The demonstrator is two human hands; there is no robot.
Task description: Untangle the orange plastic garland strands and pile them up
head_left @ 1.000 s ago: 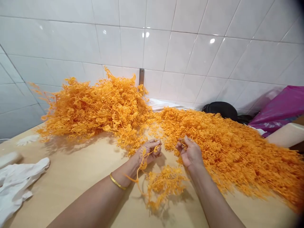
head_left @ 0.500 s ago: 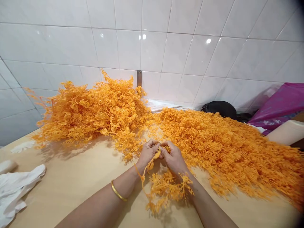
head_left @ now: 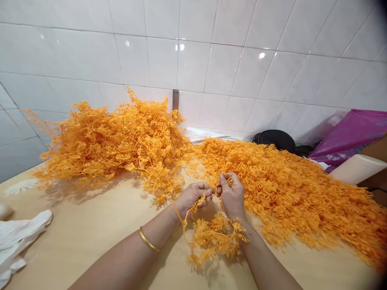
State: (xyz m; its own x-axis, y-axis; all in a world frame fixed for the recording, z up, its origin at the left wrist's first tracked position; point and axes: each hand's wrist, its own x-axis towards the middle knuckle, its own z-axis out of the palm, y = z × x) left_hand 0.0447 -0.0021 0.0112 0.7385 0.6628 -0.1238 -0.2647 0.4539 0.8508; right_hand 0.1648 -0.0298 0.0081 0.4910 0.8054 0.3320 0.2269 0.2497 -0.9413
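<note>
An orange branching strand (head_left: 216, 237) hangs between my forearms, over the pale table (head_left: 105, 225). My left hand (head_left: 195, 197) is closed on its upper end, with the thumb and fingers pinched together. Just to the right, my right hand (head_left: 232, 193) is closed too, pinching a small orange piece at the fingertips. The fingertips of both hands are nearly touching. A tall orange heap (head_left: 121, 141) stands to the left beyond my hands, and a lower, wider orange heap (head_left: 290, 189) spreads out to the right.
White cloth or gloves (head_left: 24, 237) lie at the left edge. Against the tiled wall (head_left: 193, 60) are a black rounded case (head_left: 275, 140), a purple bag (head_left: 347, 135) and a pale roll (head_left: 358, 169). A metal bracket (head_left: 175, 100) is fixed behind the left heap.
My hands have moved slightly apart; the right has shifted right and turned more upright. The strand hangs in nearly the same place. The view has shifted slightly.
</note>
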